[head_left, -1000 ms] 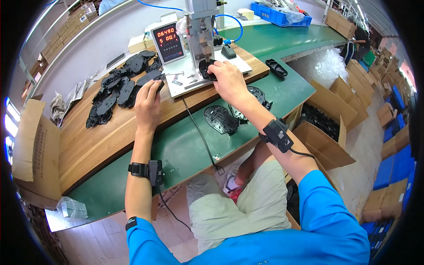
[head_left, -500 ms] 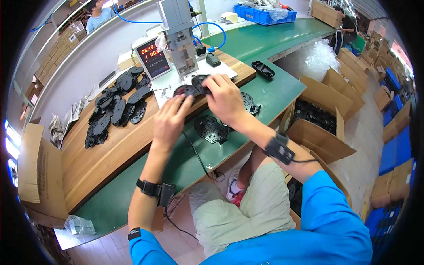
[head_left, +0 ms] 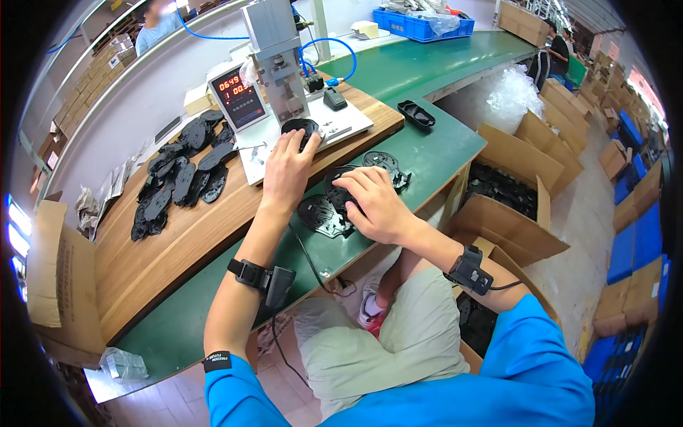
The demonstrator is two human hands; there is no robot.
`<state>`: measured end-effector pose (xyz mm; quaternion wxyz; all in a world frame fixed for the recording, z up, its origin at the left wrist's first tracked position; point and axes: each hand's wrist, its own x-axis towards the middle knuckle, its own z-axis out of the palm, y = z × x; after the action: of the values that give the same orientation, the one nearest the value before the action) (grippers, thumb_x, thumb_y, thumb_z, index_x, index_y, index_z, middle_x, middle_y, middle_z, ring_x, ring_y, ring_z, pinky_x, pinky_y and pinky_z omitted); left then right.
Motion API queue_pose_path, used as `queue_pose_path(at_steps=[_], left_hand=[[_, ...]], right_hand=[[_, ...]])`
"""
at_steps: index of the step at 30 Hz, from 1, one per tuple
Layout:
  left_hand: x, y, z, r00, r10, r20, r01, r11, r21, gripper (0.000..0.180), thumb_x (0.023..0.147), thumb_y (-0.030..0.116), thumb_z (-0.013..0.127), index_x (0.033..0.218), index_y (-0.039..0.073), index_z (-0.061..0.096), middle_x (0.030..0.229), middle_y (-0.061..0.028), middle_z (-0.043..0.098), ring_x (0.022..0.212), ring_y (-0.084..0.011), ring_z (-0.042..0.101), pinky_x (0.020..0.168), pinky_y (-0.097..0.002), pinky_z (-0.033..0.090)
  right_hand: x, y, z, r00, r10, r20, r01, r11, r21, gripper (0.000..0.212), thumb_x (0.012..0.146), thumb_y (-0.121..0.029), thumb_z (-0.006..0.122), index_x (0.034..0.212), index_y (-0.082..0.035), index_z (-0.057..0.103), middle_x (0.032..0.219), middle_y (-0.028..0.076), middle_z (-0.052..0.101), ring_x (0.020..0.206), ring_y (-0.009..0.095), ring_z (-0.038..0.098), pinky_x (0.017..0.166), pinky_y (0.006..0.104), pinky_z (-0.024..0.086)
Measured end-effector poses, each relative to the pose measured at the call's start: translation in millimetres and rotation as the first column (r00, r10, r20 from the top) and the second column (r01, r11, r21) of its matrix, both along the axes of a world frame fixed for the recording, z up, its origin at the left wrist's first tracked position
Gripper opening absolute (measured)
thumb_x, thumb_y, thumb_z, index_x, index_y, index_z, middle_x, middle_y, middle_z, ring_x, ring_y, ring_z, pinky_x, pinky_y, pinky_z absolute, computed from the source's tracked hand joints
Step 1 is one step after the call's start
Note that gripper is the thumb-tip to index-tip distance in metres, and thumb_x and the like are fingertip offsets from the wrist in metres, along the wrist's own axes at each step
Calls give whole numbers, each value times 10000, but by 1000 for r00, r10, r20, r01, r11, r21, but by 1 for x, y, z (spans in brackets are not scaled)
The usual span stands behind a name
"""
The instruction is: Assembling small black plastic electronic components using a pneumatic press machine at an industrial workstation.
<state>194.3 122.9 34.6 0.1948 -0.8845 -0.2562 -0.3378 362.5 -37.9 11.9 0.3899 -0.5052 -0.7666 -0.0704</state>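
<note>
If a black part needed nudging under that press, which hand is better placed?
Probably the left hand: it touches a black part at the foot of the press. The right hand is farther off, at other black parts over the green table.

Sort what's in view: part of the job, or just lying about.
Seemingly the job:
press, with the left hand and a black part at it
right hand, at black pieces on the green table
pile of black parts

Seemingly lying about:
blue crate
clear plastic heap
wrapped pack
</note>
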Motion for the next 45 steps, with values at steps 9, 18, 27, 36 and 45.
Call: queue_pose_path(at_steps=[9,18,27,36,45], left_hand=[[16,0,-1,999,11,40,-11,1000,10,434,891,18,612,1315,97,659,1284,-170,705,1226,-366,668,1018,-454,568],[6,12,5,993,-97,71,103,991,-80,515,875,47,691,1372,34,557,1162,-177,720,1083,-347,715,907,-436,585],[-6,-3,4,951,-185,249,256,920,-297,717,890,23,672,1543,47,376,1326,-251,600,1190,-429,647,982,-481,560],[-138,42,-28,945,242,219,-198,958,-206,552,896,82,649,1431,12,530,1355,-254,590,1296,-408,571,1129,-475,456],[-156,15,-32,932,304,195,-202,886,-416,228,935,126,669,1143,32,680,1141,-165,666,1144,-373,613,989,-466,486]], right_hand=[[-5,25,3,996,-31,-85,39,995,94,271,929,-109,597,1182,-24,646,1199,141,664,1196,333,589,1058,482,405],[-9,76,27,987,-163,13,157,966,208,554,775,-3,699,1310,18,556,1323,166,600,1272,388,553,1045,490,460],[-11,114,40,953,-255,164,245,966,80,287,859,-7,649,1146,-11,674,1074,120,713,1088,335,671,900,460,581],[-13,119,57,937,-209,280,218,976,-2,239,806,30,673,1035,-33,697,1034,124,687,1052,356,658,904,486,568],[-15,117,49,950,-225,218,234,972,-16,298,771,24,728,1058,-40,680,1079,98,688,1095,326,652,921,455,569]])
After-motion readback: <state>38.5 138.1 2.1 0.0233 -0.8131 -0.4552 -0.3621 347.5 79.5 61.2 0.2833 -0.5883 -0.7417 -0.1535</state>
